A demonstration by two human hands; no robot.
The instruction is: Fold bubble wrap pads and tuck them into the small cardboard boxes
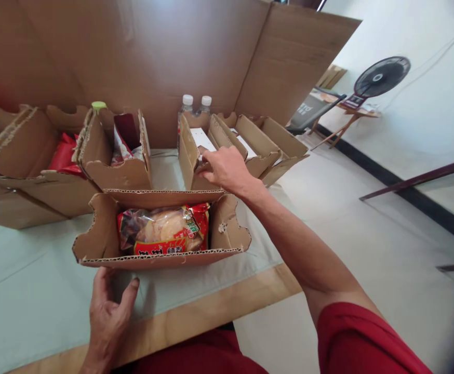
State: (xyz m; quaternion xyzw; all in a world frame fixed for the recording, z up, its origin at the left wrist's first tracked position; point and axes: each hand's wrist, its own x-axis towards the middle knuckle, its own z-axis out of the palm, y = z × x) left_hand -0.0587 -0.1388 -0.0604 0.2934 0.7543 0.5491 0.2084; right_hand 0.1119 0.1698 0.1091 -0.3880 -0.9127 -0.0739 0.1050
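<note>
In front of me an open cardboard box (164, 260) lies crosswise, with a red and clear bag of rice crackers (168, 228) inside it. My left hand (110, 314) is at the near side of this box, thumb and fingers apart, its fingertips close to the lower wall; whether they touch it I cannot tell. Farther back, my right hand (229, 167) has its fingers curled over the front edge of a narrow cardboard bin (188, 156). A white box (202, 139) stands in that bin. The fingertips are partly hidden.
More cardboard bins stand left, one with a red packet (65, 155), another with a snack bag (121, 148). Further bins (256, 137) line the right. Two white-capped bottles (187, 104) and a tall cardboard panel (172, 62) are behind. The table's wooden edge (211, 317) is near me.
</note>
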